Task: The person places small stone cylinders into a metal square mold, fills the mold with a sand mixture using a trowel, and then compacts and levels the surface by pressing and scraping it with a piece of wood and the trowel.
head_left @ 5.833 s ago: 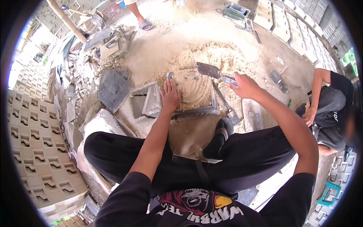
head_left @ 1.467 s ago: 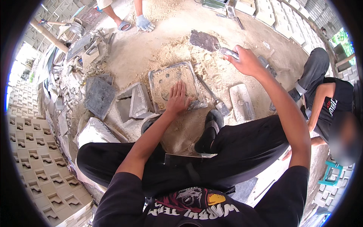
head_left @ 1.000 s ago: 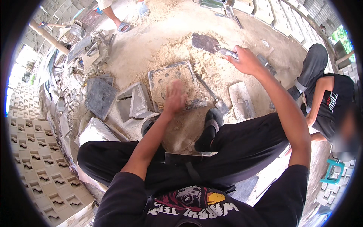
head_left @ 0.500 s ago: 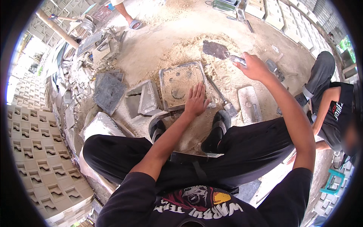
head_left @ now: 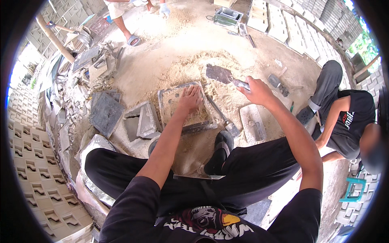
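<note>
A square metal mold frame (head_left: pixel 163 106) full of pale sand lies on the ground in front of my feet. My left hand (head_left: pixel 189 99) rests flat on the sand near the mold's far right part, fingers stretched out. Small round dents show in the sand to its left. In my right hand (head_left: pixel 258 91) is a trowel (head_left: pixel 219 74), gripped by its handle. Its dark blade points left over a heap of loose sand (head_left: pixel 221 59), beyond the mold. Whether the blade touches the sand, I cannot tell.
Right of the mold lie a second, long-handled trowel (head_left: pixel 231 128) and a pale float-like block with a handle (head_left: pixel 252 121). Left are a hollow concrete block (head_left: pixel 139 121) and dark square plates (head_left: pixel 106 113). A co-worker (head_left: pixel 344 117) sits at the right; another person's leg (head_left: pixel 123 26) stands far off.
My left hand has slid across the sand from the mold's near right part toward its far edge. My right hand still holds the trowel beyond the mold. The whole view has shifted slightly.
</note>
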The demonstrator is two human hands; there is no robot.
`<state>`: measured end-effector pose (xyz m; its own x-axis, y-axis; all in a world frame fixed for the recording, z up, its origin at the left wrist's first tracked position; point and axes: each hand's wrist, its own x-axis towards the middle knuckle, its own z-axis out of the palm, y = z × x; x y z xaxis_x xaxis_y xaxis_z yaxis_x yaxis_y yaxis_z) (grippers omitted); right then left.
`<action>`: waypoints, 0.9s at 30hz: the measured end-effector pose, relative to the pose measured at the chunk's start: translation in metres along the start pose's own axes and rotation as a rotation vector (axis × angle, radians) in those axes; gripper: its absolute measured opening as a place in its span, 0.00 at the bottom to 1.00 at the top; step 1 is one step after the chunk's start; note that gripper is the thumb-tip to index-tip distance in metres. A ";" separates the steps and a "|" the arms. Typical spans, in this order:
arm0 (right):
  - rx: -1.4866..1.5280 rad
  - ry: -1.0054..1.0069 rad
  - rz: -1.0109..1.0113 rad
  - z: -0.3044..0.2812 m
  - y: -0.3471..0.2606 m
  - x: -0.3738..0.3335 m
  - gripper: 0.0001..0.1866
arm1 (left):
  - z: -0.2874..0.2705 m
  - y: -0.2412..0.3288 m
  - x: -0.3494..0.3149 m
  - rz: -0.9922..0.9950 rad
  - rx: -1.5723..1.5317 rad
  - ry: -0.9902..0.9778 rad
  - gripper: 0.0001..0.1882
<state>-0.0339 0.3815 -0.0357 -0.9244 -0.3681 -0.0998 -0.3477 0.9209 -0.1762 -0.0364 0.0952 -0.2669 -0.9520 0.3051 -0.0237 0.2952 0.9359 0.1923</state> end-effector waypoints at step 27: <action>-0.051 -0.222 -0.035 0.025 -0.053 0.008 0.28 | 0.030 -0.018 -0.113 -0.329 -0.089 0.313 0.38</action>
<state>-0.0185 0.3266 -0.0520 -0.8565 -0.4141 -0.3082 -0.3919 0.9102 -0.1338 0.0687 0.0494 -0.2967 -0.9766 -0.0863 0.1969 -0.0219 0.9510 0.3083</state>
